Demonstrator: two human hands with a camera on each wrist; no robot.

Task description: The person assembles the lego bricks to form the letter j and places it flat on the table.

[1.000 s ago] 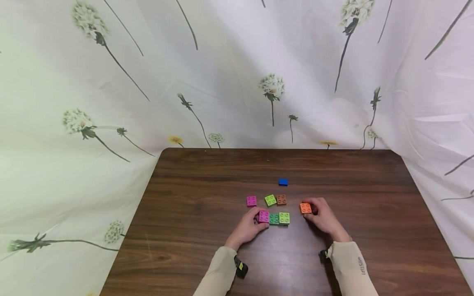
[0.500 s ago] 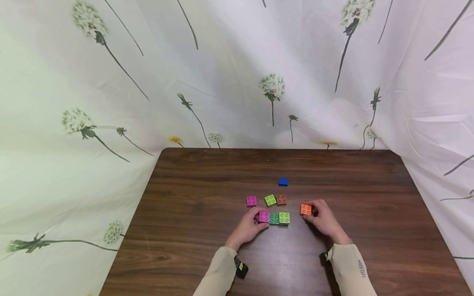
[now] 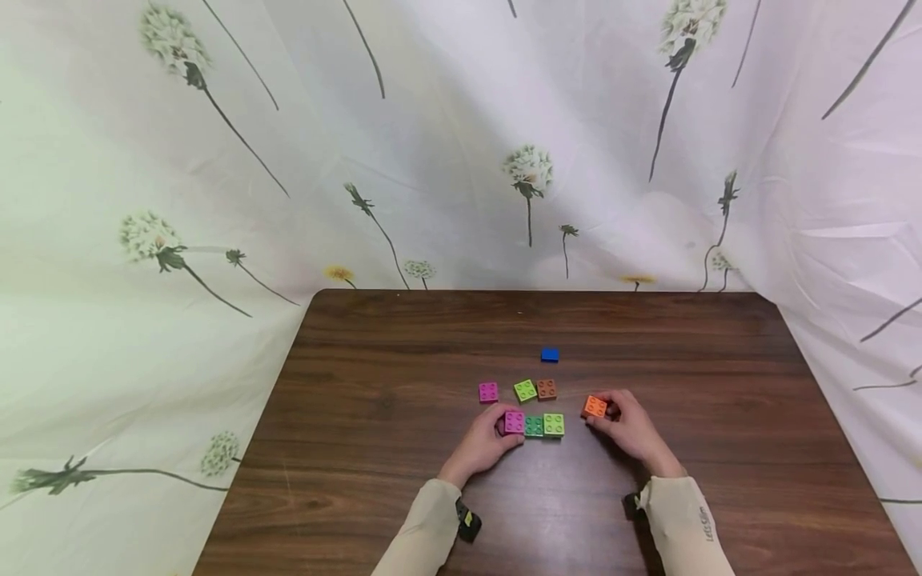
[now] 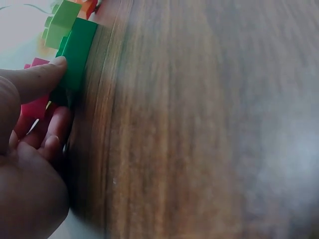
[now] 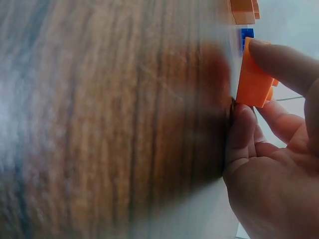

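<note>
My left hand [image 3: 483, 444] grips the left end of a joined row of toy building bricks. In that row a magenta brick [image 3: 514, 422] and a lime brick [image 3: 554, 425] sit on top of a longer green brick [image 4: 79, 55], whose studs show between them. The left thumb presses the green brick's near side in the left wrist view. To the right of the row, my right hand [image 3: 632, 428] pinches an orange brick [image 3: 595, 406] between thumb and fingers. That brick [image 5: 254, 74] is held close over the table, slightly turned, with its studs away from the table.
Beyond the row lie a loose magenta brick [image 3: 488, 392], a lime brick [image 3: 525, 390] and a brown brick [image 3: 547, 390], the last two side by side. Farther back is a blue brick [image 3: 550, 354]. The brown wooden table [image 3: 389, 336] ends at a floral curtain [image 3: 461, 160].
The right hand has shifted slightly toward the person and turned the orange brick a little. My left hand and the joined bricks have stayed in place.
</note>
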